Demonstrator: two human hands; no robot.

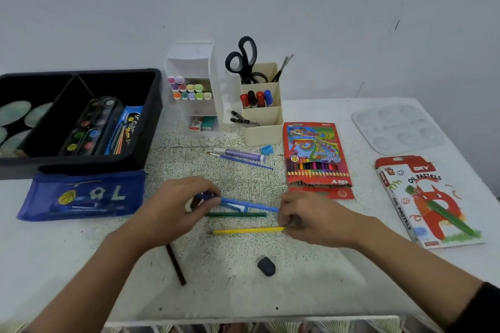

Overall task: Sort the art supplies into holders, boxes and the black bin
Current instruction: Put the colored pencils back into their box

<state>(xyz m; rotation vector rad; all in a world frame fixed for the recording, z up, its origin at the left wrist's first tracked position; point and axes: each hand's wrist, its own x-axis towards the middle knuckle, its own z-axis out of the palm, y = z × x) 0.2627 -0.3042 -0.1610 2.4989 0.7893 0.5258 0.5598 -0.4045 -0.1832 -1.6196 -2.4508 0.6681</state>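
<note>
My left hand (173, 211) grips the near end of a blue pen (249, 204) at the middle of the table. My right hand (311, 217) pinches the right end of a yellow pencil (247, 230) lying flat. A green pencil (235, 214) lies between the two. A brown pencil (176, 263) and a dark eraser (266, 266) lie nearer to me. The black bin (146, 127) at the left holds paint sets and a marker pack. A white holder (200, 89) has pastel markers; a cream holder (263, 119) has scissors, markers and brushes.
A blue pencil pouch (84, 194) lies in front of the bin. A purple glue stick (243, 155), a thin brush and a blue sharpener (266, 149) lie before the holders. A colour pencil box (315, 159), an oil pastels box (430, 200) and a clear palette (395, 127) sit right.
</note>
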